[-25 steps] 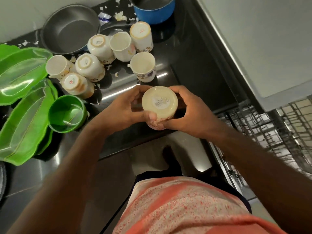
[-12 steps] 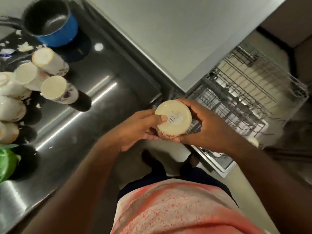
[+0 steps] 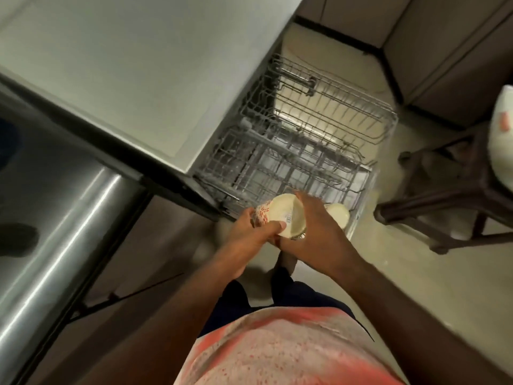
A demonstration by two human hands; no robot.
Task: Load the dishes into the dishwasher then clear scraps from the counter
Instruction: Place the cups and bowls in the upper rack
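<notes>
The left hand [image 3: 249, 232] and right hand [image 3: 313, 232] both clasp the upturned cup [image 3: 280, 215] over the rack [image 3: 305, 151]; it wants lowering mouth-down beside the other cup [image 3: 340, 215], between the tines, without knocking it.

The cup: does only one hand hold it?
No, the left hand and the right hand both grip the cup from opposite sides.

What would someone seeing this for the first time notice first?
The cream cup with a red pattern sits at centre, its base towards the camera, gripped by both the left hand and the right hand. Just beyond it stands the pulled-out grey wire dishwasher rack, with a second cream cup at its near corner. A shiny steel counter fills the left side.
</notes>
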